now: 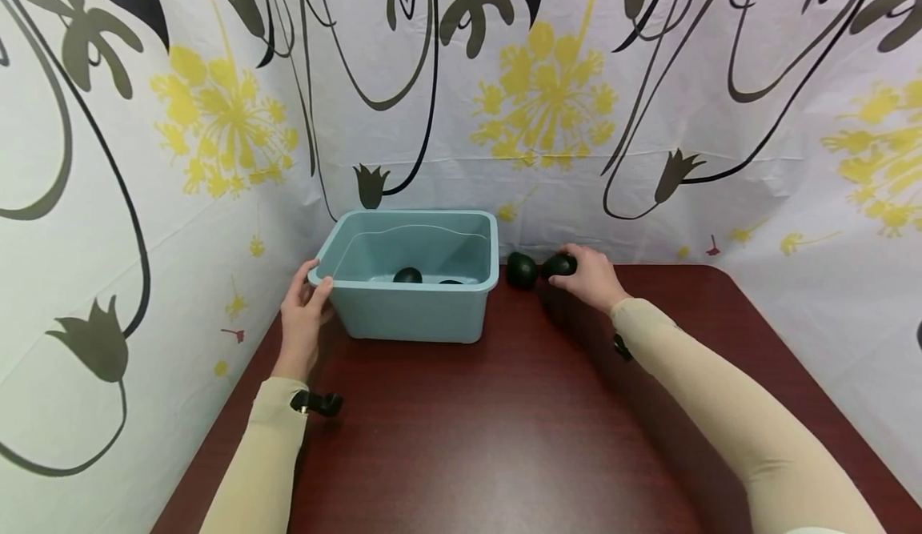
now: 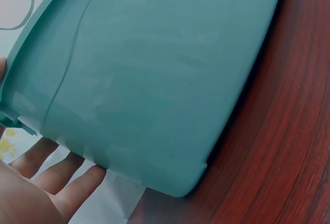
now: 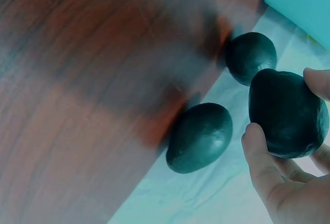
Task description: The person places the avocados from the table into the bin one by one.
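Gripping the bin (image 1: 414,314) with the left hand (image 1: 301,310) and, to the bin's right, a dark fruit (image 1: 559,267) with the right hand (image 1: 592,278), likely light, firm and slick, best cupped around its middle.

There are five avocados (image 1: 522,271), one bin (image 1: 410,311), one table (image 1: 468,430)

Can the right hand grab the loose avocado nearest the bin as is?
Probably not: the fingers of the right hand already hold another avocado. Once emptied, likely yes: the loose avocado sits close by, nothing seen on top.
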Motion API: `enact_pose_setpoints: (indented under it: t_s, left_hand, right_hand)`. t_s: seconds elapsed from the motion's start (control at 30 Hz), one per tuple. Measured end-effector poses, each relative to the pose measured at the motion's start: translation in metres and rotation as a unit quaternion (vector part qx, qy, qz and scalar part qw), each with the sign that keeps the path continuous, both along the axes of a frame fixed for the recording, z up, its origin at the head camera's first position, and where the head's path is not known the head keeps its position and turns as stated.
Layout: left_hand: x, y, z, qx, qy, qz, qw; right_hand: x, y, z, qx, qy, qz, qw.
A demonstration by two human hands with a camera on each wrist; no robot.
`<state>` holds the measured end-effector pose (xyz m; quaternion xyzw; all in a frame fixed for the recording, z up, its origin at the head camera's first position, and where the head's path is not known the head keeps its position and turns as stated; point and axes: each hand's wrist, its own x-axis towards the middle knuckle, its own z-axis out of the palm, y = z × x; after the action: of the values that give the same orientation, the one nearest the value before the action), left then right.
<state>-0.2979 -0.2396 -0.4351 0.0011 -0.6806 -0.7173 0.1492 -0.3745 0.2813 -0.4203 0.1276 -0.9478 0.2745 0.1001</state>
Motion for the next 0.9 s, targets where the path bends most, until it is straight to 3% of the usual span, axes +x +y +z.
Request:
enact_pose_setpoints:
  t_s: [0.23, 0.4, 0.57, 0.9]
  left_hand:
    - [-0.003, -0.007, 0.002, 0.004, -0.005, -0.026, 0.9996]
    - [0.007, -0.005, 0.014, 0.009, -0.004, -0.044, 0.9990]
    - [0.013, -0.003, 0.019, 0.007, -0.007, -0.046, 0.9989]
    - [0.013, -0.004, 0.019, 0.006, -0.010, -0.043, 0.9990]
  right_hand:
    - [0.004, 0.000, 0.022, -0.007, -0.006, 0.003, 1.0000]
    - [0.005, 0.001, 0.037, -0.007, -0.014, 0.000, 0.9999]
    - [0.006, 0.003, 0.050, -0.004, -0.006, 0.000, 1.0000]
    - [0.008, 0.001, 0.078, 0.006, 0.034, 0.011, 0.9993]
